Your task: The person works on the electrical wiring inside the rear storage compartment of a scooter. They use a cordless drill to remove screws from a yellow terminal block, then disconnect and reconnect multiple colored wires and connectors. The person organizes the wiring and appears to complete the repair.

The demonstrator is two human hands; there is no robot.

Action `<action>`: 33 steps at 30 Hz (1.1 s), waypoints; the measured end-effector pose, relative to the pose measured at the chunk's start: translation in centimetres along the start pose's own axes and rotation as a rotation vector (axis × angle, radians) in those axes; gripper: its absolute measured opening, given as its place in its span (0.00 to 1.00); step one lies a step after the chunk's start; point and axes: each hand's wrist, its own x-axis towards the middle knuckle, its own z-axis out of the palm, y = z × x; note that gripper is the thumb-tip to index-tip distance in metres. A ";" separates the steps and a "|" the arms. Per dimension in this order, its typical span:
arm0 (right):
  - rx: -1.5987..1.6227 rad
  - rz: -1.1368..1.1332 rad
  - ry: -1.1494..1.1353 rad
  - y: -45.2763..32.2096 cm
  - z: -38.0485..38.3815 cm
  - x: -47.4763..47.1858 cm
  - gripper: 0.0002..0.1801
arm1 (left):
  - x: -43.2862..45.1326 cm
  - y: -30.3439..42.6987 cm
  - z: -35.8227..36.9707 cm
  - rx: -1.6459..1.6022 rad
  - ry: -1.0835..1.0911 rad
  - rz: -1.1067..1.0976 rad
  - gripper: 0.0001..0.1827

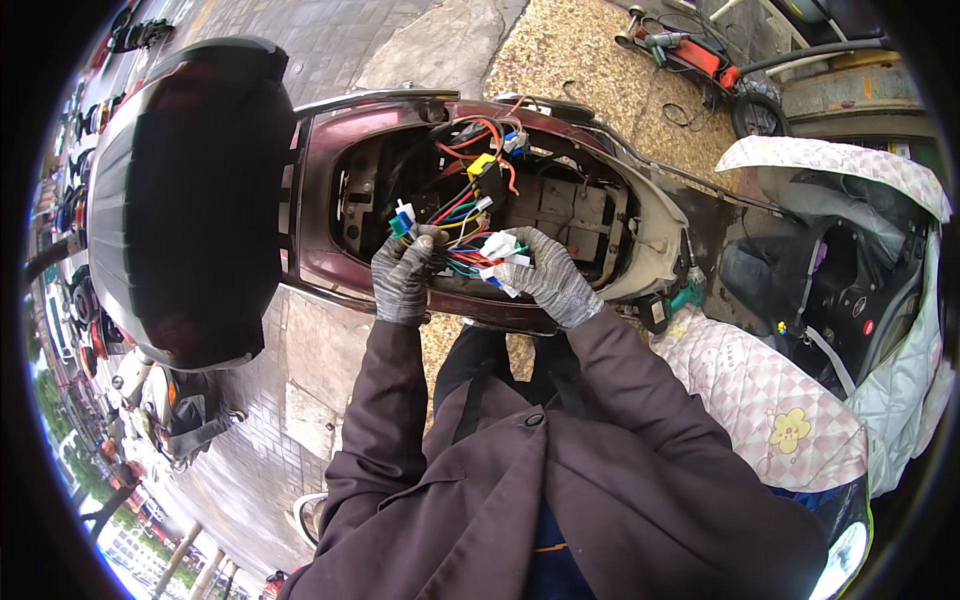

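Observation:
Over the uncovered seat opening of a dark red electric scooter (330, 150), both hands wear grey knit gloves. My left hand (407, 271) pinches several thin wires beside green, blue and white plug connectors (403, 222). White plug connectors (504, 247) on a bundle of coloured wires (469, 259) are gripped by my right hand (553, 271). Behind the hands, a yellow-and-black connector (481, 166) sits among thick orange and black cables (491, 135). Dusty grey blocks, seemingly batteries (562, 202), lie inside the body.
A black padded backrest or top box (202, 202) rises at the scooter's left end. A green power tool (686, 292) rests by the right end. Quilted covers (772, 397) drape another scooter at right. A red scooter-like device (694, 60) stands at upper right.

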 end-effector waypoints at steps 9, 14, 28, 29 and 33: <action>0.128 -0.001 0.019 1.0 0.0 0.9 0.25 | 0.3 0.5 -2.0 1.296 -0.022 0.369 0.44; 0.260 0.013 -0.024 0.6 0.3 1.5 0.25 | 2.1 0.9 -1.6 1.470 -0.084 0.305 0.61; 0.910 0.252 0.124 3.2 -1.2 0.7 0.20 | 3.4 2.2 -2.8 1.458 -0.332 0.196 0.65; 1.044 0.245 0.095 3.6 -1.4 0.5 0.22 | 3.5 2.1 -2.8 1.444 -0.326 0.198 0.65; 0.882 0.530 0.373 6.2 -1.5 2.1 0.23 | 3.8 1.5 -3.4 1.376 -0.307 0.259 0.64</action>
